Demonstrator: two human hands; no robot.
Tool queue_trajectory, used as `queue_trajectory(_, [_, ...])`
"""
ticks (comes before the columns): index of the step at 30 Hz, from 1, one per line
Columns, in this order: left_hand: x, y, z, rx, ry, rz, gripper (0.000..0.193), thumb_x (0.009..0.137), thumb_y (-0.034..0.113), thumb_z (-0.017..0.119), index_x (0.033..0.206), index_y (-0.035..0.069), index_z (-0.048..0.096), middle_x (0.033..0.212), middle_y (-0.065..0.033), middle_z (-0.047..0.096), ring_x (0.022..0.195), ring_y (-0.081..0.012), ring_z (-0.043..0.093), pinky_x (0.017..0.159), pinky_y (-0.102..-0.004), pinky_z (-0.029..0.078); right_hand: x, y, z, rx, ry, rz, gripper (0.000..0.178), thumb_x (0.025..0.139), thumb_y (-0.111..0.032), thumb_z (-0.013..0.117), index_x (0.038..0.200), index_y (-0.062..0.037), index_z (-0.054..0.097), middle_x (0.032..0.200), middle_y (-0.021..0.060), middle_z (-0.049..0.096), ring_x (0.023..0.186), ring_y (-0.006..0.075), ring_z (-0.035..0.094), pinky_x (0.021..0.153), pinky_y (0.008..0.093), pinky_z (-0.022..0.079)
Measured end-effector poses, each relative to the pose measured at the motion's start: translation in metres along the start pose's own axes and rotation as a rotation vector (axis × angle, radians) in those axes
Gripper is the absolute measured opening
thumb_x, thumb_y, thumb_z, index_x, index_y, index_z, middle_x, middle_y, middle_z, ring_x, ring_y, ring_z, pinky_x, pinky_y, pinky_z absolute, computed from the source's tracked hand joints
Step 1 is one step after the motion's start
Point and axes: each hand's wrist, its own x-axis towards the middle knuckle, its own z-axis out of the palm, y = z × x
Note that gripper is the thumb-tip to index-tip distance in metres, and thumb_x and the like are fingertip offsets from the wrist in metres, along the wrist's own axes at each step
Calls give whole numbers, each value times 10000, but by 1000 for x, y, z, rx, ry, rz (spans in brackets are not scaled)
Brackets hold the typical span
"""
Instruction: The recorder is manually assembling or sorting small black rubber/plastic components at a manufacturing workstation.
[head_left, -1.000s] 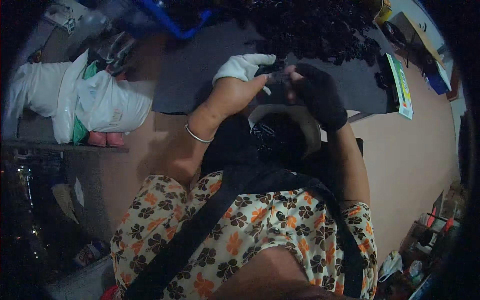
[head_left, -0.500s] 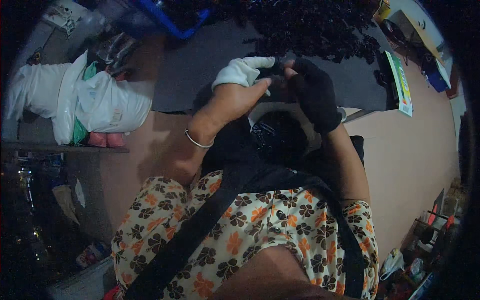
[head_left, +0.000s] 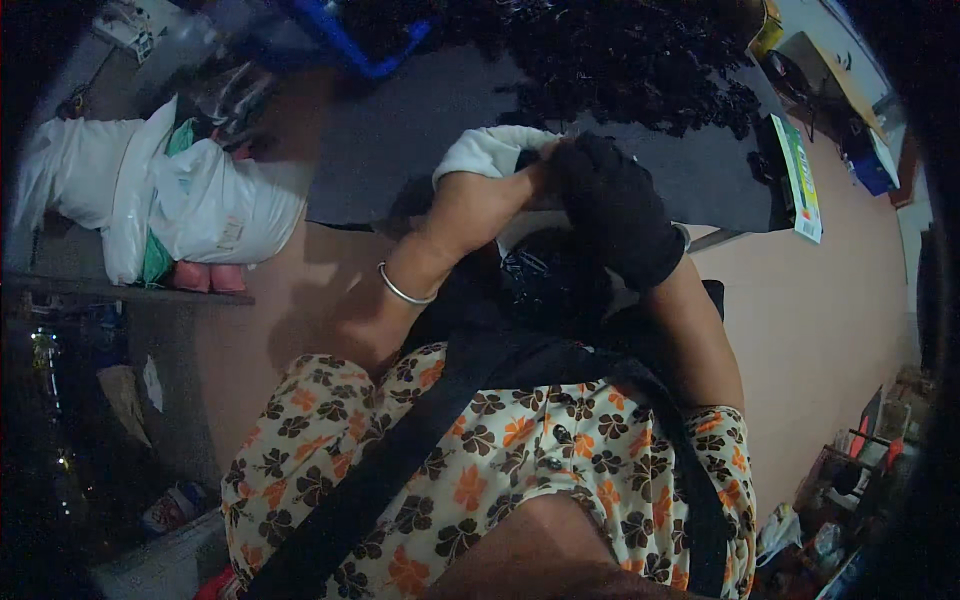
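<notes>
Judging by their appearance, we are expecting the small, glossy black pieces [head_left: 640,75] to be light, stiff and slightly slippery; we are recommending a pinch at the edges, using the bare left thumb [head_left: 522,187]. They are looking dark and irregular, lying heaped beyond the hands on the dark grey tabletop [head_left: 400,130]. Our left hand [head_left: 490,182], wearing a white fabric glove [head_left: 478,153], is meeting our right hand [head_left: 607,195], wearing a black fabric glove [head_left: 630,235]. Fingers are curling inward; whether they are grasping a piece, we cannot tell.
</notes>
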Motion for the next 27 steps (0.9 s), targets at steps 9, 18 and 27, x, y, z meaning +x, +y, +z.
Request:
queue_trajectory(9, [1,-4,-17,-219,-38,-123,196,830,17,559,1020,-23,583,820,-73,636,708,-109,607,614,-216,514,2,8,-9,-15,175,97,303,691,-103,663,983,-79,584,967,117,572,879,303,572,722,371,481])
queue_trajectory(18, [-5,-7,-11,-519,-174,-257,275,843,28,538,1105,-52,519,861,-97,627,764,-145,622,659,-242,531,-8,2,-16,-84,28,96,249,640,-108,709,872,-78,623,908,106,592,804,259,600,647,348,497])
queue_trajectory(27, [-7,-5,-8,-253,-83,-161,256,818,21,568,1063,-49,544,883,-92,628,692,-116,606,613,-222,508,-12,2,-9,290,152,207,269,711,-95,675,959,-30,595,956,125,586,846,232,591,731,323,476])
